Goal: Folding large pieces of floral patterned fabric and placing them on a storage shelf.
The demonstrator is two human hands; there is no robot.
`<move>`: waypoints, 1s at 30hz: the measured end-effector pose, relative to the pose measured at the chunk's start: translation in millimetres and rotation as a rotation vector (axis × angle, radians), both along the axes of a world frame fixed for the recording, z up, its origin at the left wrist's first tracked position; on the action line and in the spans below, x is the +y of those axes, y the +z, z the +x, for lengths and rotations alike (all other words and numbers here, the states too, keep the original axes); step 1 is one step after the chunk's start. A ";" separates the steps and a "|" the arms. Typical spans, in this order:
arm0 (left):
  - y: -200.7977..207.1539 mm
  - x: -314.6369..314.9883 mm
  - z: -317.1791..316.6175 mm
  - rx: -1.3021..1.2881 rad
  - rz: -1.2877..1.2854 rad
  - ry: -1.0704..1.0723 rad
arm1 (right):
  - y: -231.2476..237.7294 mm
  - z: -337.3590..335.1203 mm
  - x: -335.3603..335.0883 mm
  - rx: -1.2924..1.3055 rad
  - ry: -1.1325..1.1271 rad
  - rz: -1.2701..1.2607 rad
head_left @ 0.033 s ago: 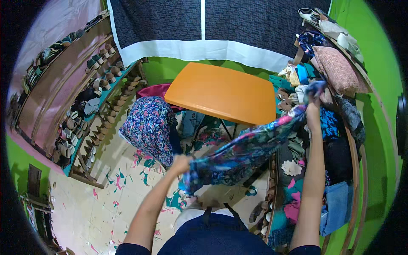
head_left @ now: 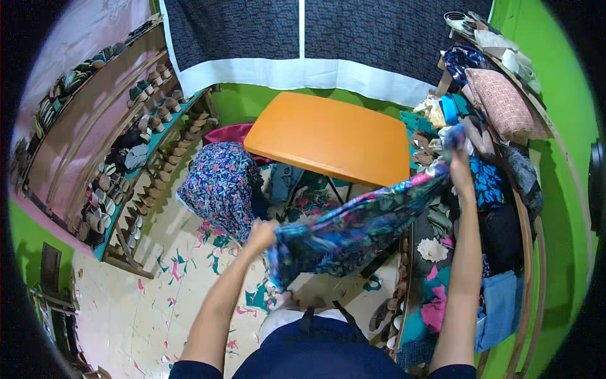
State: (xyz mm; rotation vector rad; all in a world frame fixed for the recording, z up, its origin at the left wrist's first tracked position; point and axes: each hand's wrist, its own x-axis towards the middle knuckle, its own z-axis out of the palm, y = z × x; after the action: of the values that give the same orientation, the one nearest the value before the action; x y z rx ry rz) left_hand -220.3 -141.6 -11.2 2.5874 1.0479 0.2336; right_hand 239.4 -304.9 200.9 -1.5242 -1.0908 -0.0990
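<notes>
A dark floral cloth (head_left: pixel 353 230) in blue, green and pink is stretched in the air between my two hands. My left hand (head_left: pixel 262 235) grips its lower end, near my body. My right hand (head_left: pixel 459 165) is raised to the right and grips the upper end, close to the shelf of clothes. The cloth hangs in front of the near edge of an orange table (head_left: pixel 328 136).
A floral bundle (head_left: pixel 221 183) sits on the floor left of the table. Shoe racks (head_left: pixel 126 158) line the left wall. Shelves (head_left: pixel 505 114) with folded fabrics and bags fill the right side. A dark curtain (head_left: pixel 252 31) hangs behind. Coloured scraps (head_left: pixel 183 268) litter the floor.
</notes>
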 end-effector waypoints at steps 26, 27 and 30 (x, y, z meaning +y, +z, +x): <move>197.9 325.1 95.6 -0.222 0.247 0.473 | -0.1 170.5 228.4 0.147 -0.238 -0.002; 212.9 352.1 106.5 -0.268 0.293 0.402 | 5.0 190.2 238.5 0.206 -0.152 0.152; 276.7 392.8 155.6 -0.243 0.423 0.452 | 41.0 202.0 280.6 0.508 -0.094 0.373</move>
State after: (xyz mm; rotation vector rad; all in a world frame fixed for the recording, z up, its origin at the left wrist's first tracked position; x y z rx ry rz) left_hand -64.7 251.2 265.4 2.5317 1.6151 0.9453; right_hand 441.4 -24.3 241.9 -1.1729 -0.5578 0.0209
